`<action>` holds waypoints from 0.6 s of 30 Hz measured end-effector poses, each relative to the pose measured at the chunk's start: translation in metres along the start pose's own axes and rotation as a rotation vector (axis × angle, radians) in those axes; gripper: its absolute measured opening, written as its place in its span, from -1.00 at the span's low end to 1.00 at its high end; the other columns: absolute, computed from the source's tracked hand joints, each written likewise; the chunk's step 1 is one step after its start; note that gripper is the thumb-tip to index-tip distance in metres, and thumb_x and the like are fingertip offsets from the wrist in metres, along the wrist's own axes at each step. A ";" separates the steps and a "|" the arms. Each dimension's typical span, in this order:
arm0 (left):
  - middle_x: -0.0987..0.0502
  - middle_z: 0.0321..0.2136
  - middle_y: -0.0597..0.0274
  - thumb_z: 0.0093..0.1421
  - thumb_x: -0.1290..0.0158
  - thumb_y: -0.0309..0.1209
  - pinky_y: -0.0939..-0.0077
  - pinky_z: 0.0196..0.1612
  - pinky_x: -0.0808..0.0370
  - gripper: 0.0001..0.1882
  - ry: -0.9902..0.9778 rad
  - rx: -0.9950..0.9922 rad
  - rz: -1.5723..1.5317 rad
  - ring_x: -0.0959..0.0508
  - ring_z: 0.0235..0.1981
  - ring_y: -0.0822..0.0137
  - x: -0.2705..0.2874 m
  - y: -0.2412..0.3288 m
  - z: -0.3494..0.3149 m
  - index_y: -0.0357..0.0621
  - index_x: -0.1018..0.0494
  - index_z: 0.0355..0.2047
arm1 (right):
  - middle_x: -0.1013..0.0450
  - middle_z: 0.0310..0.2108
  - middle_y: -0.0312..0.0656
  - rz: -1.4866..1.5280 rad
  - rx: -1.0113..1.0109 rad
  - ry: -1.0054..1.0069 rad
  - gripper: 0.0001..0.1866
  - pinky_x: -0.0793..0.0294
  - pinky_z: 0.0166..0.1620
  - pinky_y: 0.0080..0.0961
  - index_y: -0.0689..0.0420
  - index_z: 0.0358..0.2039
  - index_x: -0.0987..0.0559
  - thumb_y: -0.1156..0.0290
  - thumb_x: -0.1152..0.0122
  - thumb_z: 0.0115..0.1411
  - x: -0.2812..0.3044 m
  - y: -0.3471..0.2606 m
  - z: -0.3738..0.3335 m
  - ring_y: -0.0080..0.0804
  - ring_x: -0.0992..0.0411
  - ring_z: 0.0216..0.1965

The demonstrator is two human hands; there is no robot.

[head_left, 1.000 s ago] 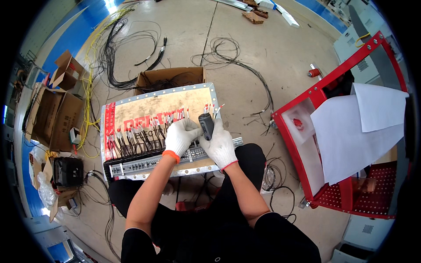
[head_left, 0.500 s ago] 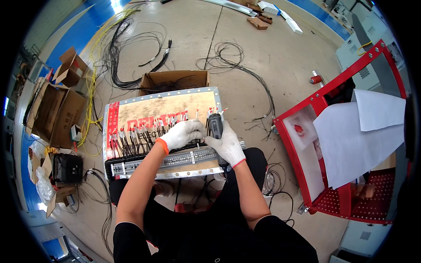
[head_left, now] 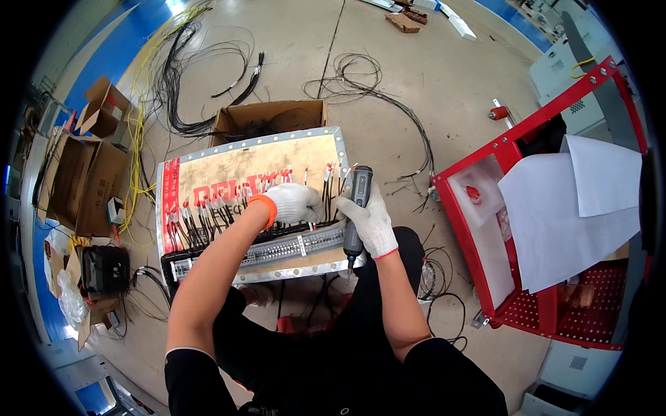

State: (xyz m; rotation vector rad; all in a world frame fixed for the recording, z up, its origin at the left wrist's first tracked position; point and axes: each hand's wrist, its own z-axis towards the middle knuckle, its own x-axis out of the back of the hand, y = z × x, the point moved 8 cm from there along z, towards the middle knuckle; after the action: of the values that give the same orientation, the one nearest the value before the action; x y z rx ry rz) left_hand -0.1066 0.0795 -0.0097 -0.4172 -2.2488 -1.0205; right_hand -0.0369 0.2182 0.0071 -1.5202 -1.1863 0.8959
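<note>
My left hand (head_left: 297, 203), in a white glove with an orange cuff, is closed above the right part of a metal terminal strip (head_left: 277, 247). Its curled fingers are among black wires with white and red end markers (head_left: 208, 220); whatever they pinch is hidden. A dark grey electric screwdriver (head_left: 360, 186) is gripped in my gloved right hand (head_left: 377, 223). The tool tilts slightly, its bit pointing down toward me, just past the strip's right end. Strip and wires lie on a wooden case (head_left: 243, 154) with a riveted metal edge, in front of my knees.
Behind the case is an open cardboard box (head_left: 274, 111) containing dark wires. Black cable bundles (head_left: 173, 90) lie on the floor. More boxes (head_left: 90, 180) and a black tool case (head_left: 105, 269) stand left. At right, white paper sheets (head_left: 548, 215) cover part of a red metal frame (head_left: 479, 166).
My right hand has moved the screwdriver to the right, off the terminal strip. My left hand has shifted slightly right along the wires. The whole view has also shifted a little.
</note>
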 end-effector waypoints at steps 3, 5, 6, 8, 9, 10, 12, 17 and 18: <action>-0.59 -0.23 0.12 0.18 -0.14 -0.33 0.30 -0.06 -0.48 -0.81 0.024 0.026 0.017 -0.59 -0.18 0.11 -0.003 -0.002 -0.002 -0.12 -0.62 -0.26 | -0.43 -0.48 -0.26 -0.002 0.017 0.004 -0.64 -0.49 -0.38 -0.47 0.25 -0.18 -0.39 0.38 -0.33 0.10 -0.002 0.002 0.001 -0.52 -0.44 -0.48; -0.60 -0.24 0.12 0.17 -0.14 -0.33 0.31 -0.06 -0.48 -0.81 0.030 -0.009 -0.037 -0.59 -0.18 0.11 -0.007 -0.004 -0.001 -0.12 -0.63 -0.26 | -0.43 -0.48 -0.25 0.003 0.021 0.003 -0.63 -0.49 -0.39 -0.48 0.25 -0.18 -0.39 0.38 -0.33 0.10 -0.003 0.003 0.001 -0.52 -0.44 -0.50; -0.60 -0.24 0.12 0.17 -0.14 -0.33 0.31 -0.06 -0.48 -0.81 0.033 -0.025 -0.063 -0.59 -0.18 0.11 -0.007 -0.004 -0.002 -0.12 -0.63 -0.26 | -0.43 -0.48 -0.25 0.001 0.010 0.002 -0.63 -0.49 -0.40 -0.49 0.25 -0.17 -0.39 0.39 -0.33 0.10 -0.004 0.002 0.001 -0.53 -0.44 -0.50; -0.59 -0.24 0.13 0.17 -0.14 -0.33 0.32 -0.05 -0.48 -0.82 0.040 -0.012 -0.093 -0.59 -0.19 0.12 -0.008 -0.005 -0.004 -0.12 -0.63 -0.28 | -0.43 -0.47 -0.25 -0.004 -0.013 -0.002 -0.62 -0.49 -0.40 -0.50 0.26 -0.16 -0.39 0.41 -0.33 0.10 -0.005 -0.003 -0.002 -0.54 -0.44 -0.51; -0.59 -0.24 0.13 0.17 -0.15 -0.33 0.33 -0.05 -0.48 -0.82 0.045 -0.006 -0.107 -0.59 -0.19 0.12 -0.008 -0.004 -0.006 -0.12 -0.64 -0.29 | -0.44 -0.44 -0.26 0.009 -0.024 -0.012 -0.61 -0.50 -0.40 -0.51 0.24 -0.13 -0.38 0.42 -0.33 0.11 -0.006 -0.004 -0.002 -0.54 -0.45 -0.49; -0.60 -0.25 0.13 0.16 -0.15 -0.33 0.33 -0.05 -0.48 -0.82 0.063 -0.005 -0.106 -0.60 -0.19 0.12 -0.008 -0.005 -0.006 -0.12 -0.64 -0.29 | -0.44 -0.41 -0.26 0.022 -0.036 -0.023 -0.60 -0.50 -0.39 -0.51 0.23 -0.10 -0.37 0.44 -0.33 0.11 -0.008 -0.004 -0.003 -0.54 -0.46 -0.48; -0.62 -0.27 0.13 0.14 -0.17 -0.34 0.32 -0.06 -0.49 -0.83 0.098 -0.005 -0.104 -0.61 -0.20 0.12 -0.006 -0.002 -0.009 -0.11 -0.64 -0.31 | -0.45 -0.41 -0.27 0.037 -0.035 -0.024 -0.60 -0.49 -0.40 -0.52 0.23 -0.09 -0.37 0.45 -0.33 0.12 -0.009 -0.004 -0.003 -0.54 -0.46 -0.48; -0.66 -0.33 0.12 0.06 -0.21 -0.32 0.29 -0.11 -0.53 -0.80 0.090 0.074 0.024 -0.63 -0.22 0.11 0.001 0.009 -0.010 -0.08 -0.64 -0.30 | -0.44 -0.47 -0.27 0.046 -0.027 -0.008 -0.61 -0.49 -0.40 -0.53 0.27 -0.11 -0.37 0.45 -0.33 0.11 -0.005 0.001 0.000 -0.55 -0.45 -0.51; -0.66 -0.34 0.11 0.05 -0.22 -0.32 0.28 -0.12 -0.53 -0.79 0.103 0.082 0.054 -0.64 -0.23 0.10 0.002 0.008 -0.012 -0.07 -0.64 -0.30 | -0.44 -0.46 -0.27 0.046 -0.029 -0.015 -0.60 -0.49 -0.40 -0.54 0.27 -0.11 -0.37 0.44 -0.33 0.12 -0.007 0.000 -0.001 -0.56 -0.45 -0.50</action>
State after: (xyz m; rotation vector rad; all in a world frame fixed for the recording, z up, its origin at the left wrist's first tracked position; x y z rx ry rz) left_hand -0.0989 0.0754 0.0027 -0.3788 -2.1675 -0.8986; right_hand -0.0380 0.2114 0.0073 -1.5716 -1.1835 0.9253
